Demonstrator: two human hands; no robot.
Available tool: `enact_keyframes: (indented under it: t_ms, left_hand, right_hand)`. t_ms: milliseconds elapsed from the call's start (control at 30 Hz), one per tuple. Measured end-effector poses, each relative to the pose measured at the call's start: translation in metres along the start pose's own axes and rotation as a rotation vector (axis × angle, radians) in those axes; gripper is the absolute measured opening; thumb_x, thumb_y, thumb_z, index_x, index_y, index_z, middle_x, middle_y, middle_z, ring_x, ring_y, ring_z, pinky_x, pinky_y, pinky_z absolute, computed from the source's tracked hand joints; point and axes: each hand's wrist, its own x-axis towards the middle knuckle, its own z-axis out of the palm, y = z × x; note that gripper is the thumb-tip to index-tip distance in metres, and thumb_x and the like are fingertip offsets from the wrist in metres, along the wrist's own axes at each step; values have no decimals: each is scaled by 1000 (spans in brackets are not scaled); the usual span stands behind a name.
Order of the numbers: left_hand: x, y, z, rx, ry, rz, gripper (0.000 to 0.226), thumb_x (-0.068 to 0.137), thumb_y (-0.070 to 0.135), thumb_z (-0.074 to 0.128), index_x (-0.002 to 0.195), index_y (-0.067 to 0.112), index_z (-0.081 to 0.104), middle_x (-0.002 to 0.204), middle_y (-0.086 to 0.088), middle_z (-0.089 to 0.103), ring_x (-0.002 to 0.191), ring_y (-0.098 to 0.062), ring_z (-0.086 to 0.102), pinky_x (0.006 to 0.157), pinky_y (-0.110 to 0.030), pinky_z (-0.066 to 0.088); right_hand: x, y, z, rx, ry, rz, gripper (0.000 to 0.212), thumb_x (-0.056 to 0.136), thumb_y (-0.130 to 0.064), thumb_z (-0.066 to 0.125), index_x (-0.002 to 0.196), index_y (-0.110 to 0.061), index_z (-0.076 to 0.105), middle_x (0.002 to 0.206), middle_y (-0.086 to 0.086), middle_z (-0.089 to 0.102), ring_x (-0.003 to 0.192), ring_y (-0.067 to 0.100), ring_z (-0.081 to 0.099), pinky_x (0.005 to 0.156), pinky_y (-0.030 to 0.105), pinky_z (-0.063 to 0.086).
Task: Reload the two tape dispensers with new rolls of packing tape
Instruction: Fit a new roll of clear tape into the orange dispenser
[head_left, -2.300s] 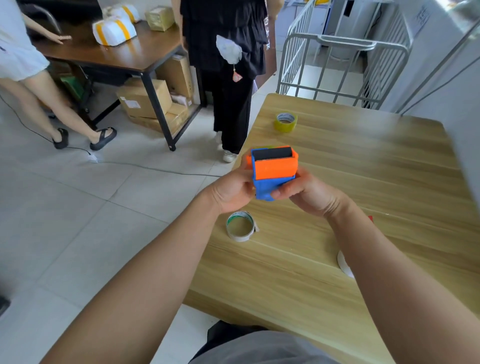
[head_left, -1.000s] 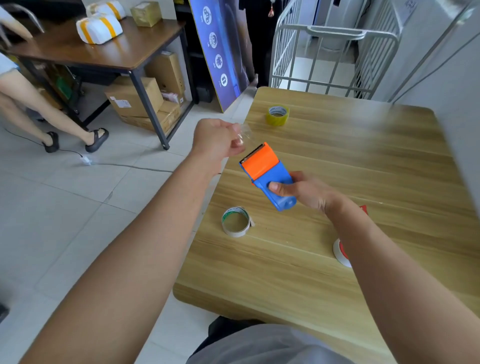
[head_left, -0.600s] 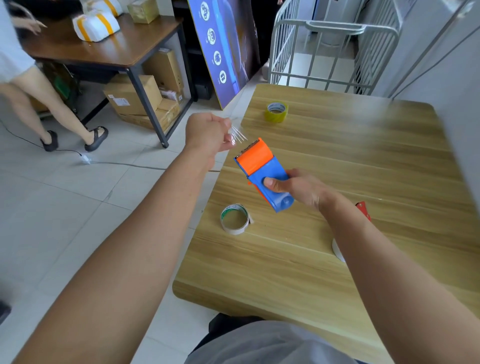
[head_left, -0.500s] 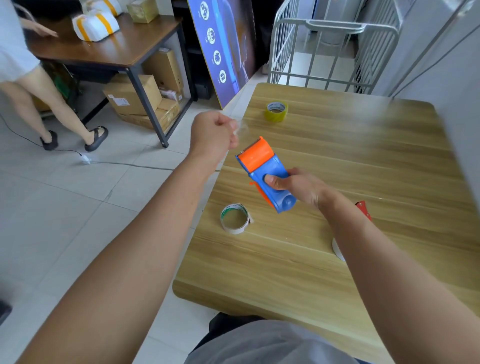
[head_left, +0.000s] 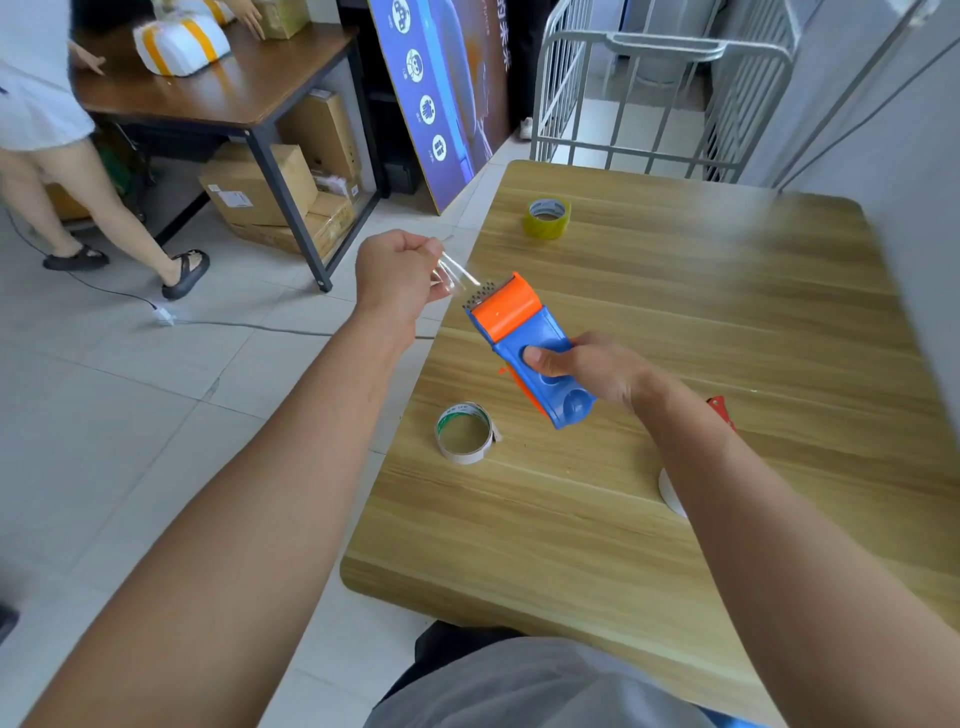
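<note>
Head view: where's the tape dispenser?

— Held above the wooden table, near its left edge. Blue body, orange head, and the toothed end points to about ten o'clock.

Which hand has it?

— The right hand; its fingers are wrapped round the blue body, thumb on top.

And the left hand?

— At ten o'clock from the dispenser, out past the table edge. Its fingers are curled, pinching a thin strip of clear tape that runs toward the teeth. Whether the strip is joined to them, I cannot tell.

What else is on the table?

— A yellowish tape roll at twelve o'clock from the dispenser, well apart. A white, nearly bare ring at seven o'clock, near it. A red tool and a white round thing at four to five o'clock, both mostly hidden by the right forearm.
</note>
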Motion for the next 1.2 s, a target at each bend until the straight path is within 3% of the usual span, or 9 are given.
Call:
enact_keyframes:
  t_ms: [100, 267, 400, 500, 633, 767, 900, 1067, 1200]
  left_hand:
    - [-13, -3, 4, 58, -101, 149, 22, 88, 4, 54, 69, 14, 56, 66, -1, 52, 61, -12, 53, 65, -27, 58]
    - [-29, -14, 15, 260, -232, 352, 12, 83, 6, 60, 73, 13, 61, 67, 4, 53, 68, -12, 50, 70, -26, 44]
    - [-36, -31, 21, 391, -167, 507, 10, 84, 8, 60, 79, 9, 69, 75, 4, 51, 70, -9, 50, 62, -10, 36]
    - [-40, -45, 22, 536, -143, 657, 13, 86, 6, 57, 86, 3, 70, 84, -6, 57, 75, -15, 53, 63, -14, 36]
    - [-48, -59, 21, 753, -148, 817, 25, 87, 5, 50, 104, -2, 66, 103, -15, 63, 104, -25, 55, 86, -37, 49]
    - [-51, -71, 18, 1057, -136, 1016, 45, 81, -3, 40, 122, -5, 56, 115, -20, 63, 117, -40, 54, 99, -47, 45]
    - [-56, -83, 18, 1172, -216, 946, 54, 82, 3, 27, 134, -6, 42, 133, -24, 51, 128, -41, 44, 107, -49, 37]
    - [-49, -101, 22, 1192, -309, 922, 53, 92, 0, 34, 144, 1, 23, 153, -15, 25, 143, -30, 19, 117, -32, 6]
    - [-50, -108, 29, 777, -367, 585, 52, 90, -4, 34, 139, 12, 38, 135, -13, 49, 124, -24, 45, 91, -12, 28]
  right_hand:
    - [3, -1, 0, -23, 27, 62, 47, 76, -59, 63, 92, -14, 66, 98, 5, 67, 89, 24, 62, 80, 35, 43]
    - [6, 0, 5, -54, 89, 117, 57, 76, -58, 63, 104, -9, 62, 101, 9, 65, 88, 27, 60, 70, 33, 42]
    - [8, 0, 18, 38, 153, 126, 48, 76, -56, 65, 88, -10, 59, 83, 4, 57, 69, 19, 53, 57, 29, 37]
    - [8, -1, 26, 132, 187, 106, 46, 76, -54, 66, 72, -11, 50, 69, 1, 46, 59, 17, 43, 53, 27, 31]
    - [7, -5, 34, 354, 155, 78, 46, 77, -50, 70, 88, -6, 58, 88, 7, 59, 77, 24, 56, 66, 31, 42]
    - [6, -5, 35, 558, 100, 55, 45, 82, -32, 70, 112, 0, 60, 116, 18, 66, 106, 35, 63, 98, 50, 47]
    - [4, 2, 39, 667, 32, 61, 39, 87, -22, 65, 116, 3, 59, 116, 17, 66, 105, 32, 65, 97, 49, 49]
    - [8, 11, 42, 750, 31, 93, 33, 88, -21, 64, 113, 1, 60, 111, 14, 68, 97, 29, 67, 86, 41, 54]
    - [13, 29, 46, 378, 155, 193, 35, 85, -29, 67, 104, -1, 57, 95, 11, 58, 76, 25, 53, 62, 30, 40]
